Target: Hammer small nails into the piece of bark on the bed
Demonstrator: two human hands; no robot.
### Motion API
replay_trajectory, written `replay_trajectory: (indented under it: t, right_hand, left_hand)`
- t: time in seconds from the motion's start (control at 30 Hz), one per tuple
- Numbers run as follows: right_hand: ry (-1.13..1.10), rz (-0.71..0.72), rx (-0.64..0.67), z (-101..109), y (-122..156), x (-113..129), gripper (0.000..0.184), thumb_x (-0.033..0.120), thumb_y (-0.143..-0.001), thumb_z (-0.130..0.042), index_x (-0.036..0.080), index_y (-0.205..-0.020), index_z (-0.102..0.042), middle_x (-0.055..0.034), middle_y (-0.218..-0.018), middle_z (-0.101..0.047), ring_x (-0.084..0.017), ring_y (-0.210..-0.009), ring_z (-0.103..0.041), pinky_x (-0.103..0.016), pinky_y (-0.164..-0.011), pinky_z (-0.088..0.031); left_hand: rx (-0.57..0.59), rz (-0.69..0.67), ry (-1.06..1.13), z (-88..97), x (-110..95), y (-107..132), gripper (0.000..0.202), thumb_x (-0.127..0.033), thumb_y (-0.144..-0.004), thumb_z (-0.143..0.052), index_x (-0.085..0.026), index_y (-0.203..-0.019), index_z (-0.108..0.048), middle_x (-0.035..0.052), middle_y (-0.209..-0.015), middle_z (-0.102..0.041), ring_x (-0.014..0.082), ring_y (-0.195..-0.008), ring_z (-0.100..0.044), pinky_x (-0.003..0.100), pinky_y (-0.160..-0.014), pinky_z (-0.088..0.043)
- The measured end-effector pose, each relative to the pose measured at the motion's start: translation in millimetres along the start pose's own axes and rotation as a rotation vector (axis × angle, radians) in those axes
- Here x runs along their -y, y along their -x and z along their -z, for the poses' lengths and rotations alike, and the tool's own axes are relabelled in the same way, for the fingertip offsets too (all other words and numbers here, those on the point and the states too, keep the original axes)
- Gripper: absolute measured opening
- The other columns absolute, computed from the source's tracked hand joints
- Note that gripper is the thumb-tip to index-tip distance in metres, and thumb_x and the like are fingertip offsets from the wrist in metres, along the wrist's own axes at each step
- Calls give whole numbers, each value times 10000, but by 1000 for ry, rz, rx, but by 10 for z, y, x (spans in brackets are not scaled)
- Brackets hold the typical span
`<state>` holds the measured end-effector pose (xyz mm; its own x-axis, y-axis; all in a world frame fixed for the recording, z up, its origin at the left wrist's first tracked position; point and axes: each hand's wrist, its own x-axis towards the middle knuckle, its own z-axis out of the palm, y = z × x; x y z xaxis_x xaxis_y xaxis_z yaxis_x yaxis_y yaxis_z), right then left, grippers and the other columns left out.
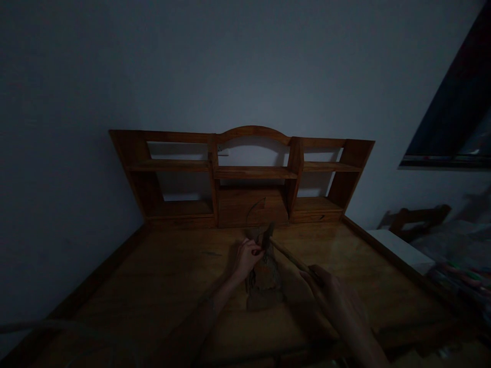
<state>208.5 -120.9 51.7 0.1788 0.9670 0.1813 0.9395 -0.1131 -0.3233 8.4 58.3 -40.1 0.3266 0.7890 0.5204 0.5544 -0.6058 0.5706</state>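
My right hand [333,289] is wrapped round the wooden handle of a hammer [289,255]. The dark hammer head [267,237] is just beside the fingertips of my left hand [247,258]; whether they touch, I cannot tell. My left fingers are bent together in a pinch, and what they hold is too small and dark to make out. Under both lies a rough, dark, worn flat piece [266,281] with a lighter brown patch, resting on the wooden desk top [164,286].
A wooden shelf unit [253,173] stands at the desk's back against the wall. To the right are a white surface [402,250], a wooden chair back [420,217] and a heap wrapped in clear plastic [456,245]. A window [456,102] is at upper right. The room is dim.
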Motion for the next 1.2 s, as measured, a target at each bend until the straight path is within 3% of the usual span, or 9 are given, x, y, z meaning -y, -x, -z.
replay_trajectory:
  t: [0.3, 0.53, 0.67, 0.77, 0.9, 1.2]
  right_hand:
    - [-238, -78, -103, -27, -42, -117, 444, 641, -855, -358, 321, -1071, -578, -22, -903, -699, -260, -884, -647, -308, -683, -435]
    - [-274, -98, -121, -25, 20, -228, 490, 638, -847, -372, 267, -1069, -604, -53, -897, -696, -276, -864, -647, -304, -655, -452]
    - [-312, -95, -115, -53, 58, -285, 477, 616, -847, -392, 254, -1052, -624, -53, -893, -699, -272, -860, -650, -302, -668, -468]
    - [-378, -76, -115, -87, 47, -318, 462, 589, -846, -410, 234, -1023, -647, -55, -848, -702, -249, -808, -662, -272, -625, -472]
    - [-470, -62, -100, -140, 28, -364, 456, 569, -849, -420, 206, -989, -657, -65, -850, -703, -241, -801, -663, -261, -613, -474]
    - [-523, -73, -51, -220, 34, -489, 476, 585, -853, -412, 201, -1021, -636, -68, -857, -699, -258, -835, -656, -292, -689, -474]
  left_hand:
    - [9, 14, -11, 36, -34, 48, 109, -207, -763, -624, -208, -761, -733, 23, -666, -584, 149, -742, -494, 244, -636, -340]
    - [-17, 64, -37, 91, 132, -27, 135, -288, -791, -613, -236, -768, -736, 15, -682, -611, 144, -734, -510, 260, -694, -368]
    - [-69, 27, -65, 256, 55, -43, 228, -250, -820, -573, -250, -1008, -703, 29, -731, -584, 152, -753, -493, 255, -678, -376]
    - [-26, -64, -134, 328, -46, 3, 366, -147, -850, -487, -295, -1153, -628, 40, -798, -558, 159, -805, -480, 261, -703, -376]
    - [43, -149, -244, 317, -110, 69, 482, -81, -819, -496, -362, -1203, -577, 37, -871, -532, 168, -858, -464, 286, -756, -360]
    - [59, -134, -261, 281, -81, 92, 507, -89, -826, -482, -369, -1245, -536, 28, -878, -507, 159, -867, -462, 286, -798, -364]
